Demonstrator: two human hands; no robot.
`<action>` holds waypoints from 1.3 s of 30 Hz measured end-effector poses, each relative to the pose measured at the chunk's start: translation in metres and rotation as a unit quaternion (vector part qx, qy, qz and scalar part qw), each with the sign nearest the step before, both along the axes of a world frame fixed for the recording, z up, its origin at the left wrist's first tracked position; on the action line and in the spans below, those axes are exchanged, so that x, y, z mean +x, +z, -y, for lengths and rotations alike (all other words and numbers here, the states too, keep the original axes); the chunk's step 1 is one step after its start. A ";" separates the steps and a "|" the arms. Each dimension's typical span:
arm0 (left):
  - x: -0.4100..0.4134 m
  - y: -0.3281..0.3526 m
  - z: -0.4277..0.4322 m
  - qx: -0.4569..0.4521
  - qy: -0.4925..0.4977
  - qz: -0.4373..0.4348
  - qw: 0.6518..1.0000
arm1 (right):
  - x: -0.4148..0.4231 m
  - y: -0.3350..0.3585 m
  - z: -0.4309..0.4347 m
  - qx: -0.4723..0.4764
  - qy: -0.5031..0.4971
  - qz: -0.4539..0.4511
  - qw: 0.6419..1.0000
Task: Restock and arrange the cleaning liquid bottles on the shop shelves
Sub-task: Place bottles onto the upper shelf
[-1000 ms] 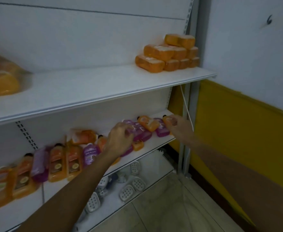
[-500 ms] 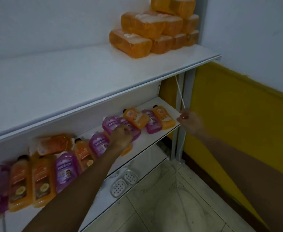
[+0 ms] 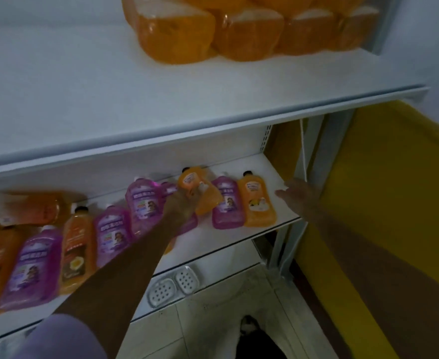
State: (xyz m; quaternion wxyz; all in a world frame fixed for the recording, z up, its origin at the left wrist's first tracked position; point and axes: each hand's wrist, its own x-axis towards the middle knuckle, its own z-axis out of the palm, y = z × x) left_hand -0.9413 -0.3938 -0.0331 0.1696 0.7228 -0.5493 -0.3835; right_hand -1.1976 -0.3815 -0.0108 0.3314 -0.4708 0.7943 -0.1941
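Lowest: two soap dishes (image 3: 173, 286). Middle shelf (image 3: 239, 237): purple and orange bottles lying flat. Left hand (image 3: 183, 207) grips tilted orange bottle (image 3: 202, 195), lying across purple ones. Right hand (image 3: 300, 196), fingers straight, just right of end orange bottle (image 3: 258, 203). Above: orange packs (image 3: 239, 29).

Left hand (image 3: 183, 207) gripping tilted orange bottle (image 3: 204, 191), middle shelf (image 3: 274, 171)
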 end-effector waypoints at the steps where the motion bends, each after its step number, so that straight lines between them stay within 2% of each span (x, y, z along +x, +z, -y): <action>1: -0.011 -0.009 0.007 0.008 0.026 0.007 1.000 | -0.003 -0.010 0.011 0.001 0.014 -0.004 1.000; 6: -0.055 -0.044 0.043 0.022 0.199 0.060 0.978 | -0.001 -0.068 0.037 0.022 0.101 0.039 0.994; 9: -0.060 -0.061 0.059 0.054 0.249 0.072 0.964 | 0.000 -0.086 0.050 0.068 0.113 0.067 0.989; 15: -0.042 -0.051 0.070 0.137 0.172 0.088 0.972 | -0.002 -0.096 0.073 0.113 0.104 0.071 0.986; 18: -0.044 -0.055 0.065 0.147 0.084 0.118 0.978 | -0.005 -0.095 0.072 0.110 0.106 0.059 0.986; 20: -0.048 -0.060 0.060 0.133 0.071 0.136 0.979 | -0.005 -0.092 0.071 0.092 0.107 0.043 0.989; 23: -0.058 -0.056 0.054 0.081 0.095 0.097 0.987 | -0.007 -0.082 0.072 0.054 0.100 0.033 0.993; 26: -0.064 -0.053 0.043 0.102 0.115 0.049 0.987 | -0.012 -0.066 0.065 0.004 0.071 0.093 0.993; 29: -0.053 -0.039 0.015 0.107 0.158 -0.062 0.980 | -0.007 -0.044 0.055 -0.042 0.081 0.131 0.987; 31: -0.043 -0.023 -0.013 0.076 0.195 -0.149 0.966 | 0.001 -0.029 0.048 -0.040 0.117 0.142 0.982; 35: 0.015 0.024 -0.095 -0.017 0.234 -0.196 0.952 | 0.062 0.006 0.016 -0.010 0.185 0.221 0.957; 39: 0.104 0.071 -0.192 -0.088 0.278 -0.230 0.928 | 0.164 0.025 -0.035 -0.019 0.274 0.237 0.932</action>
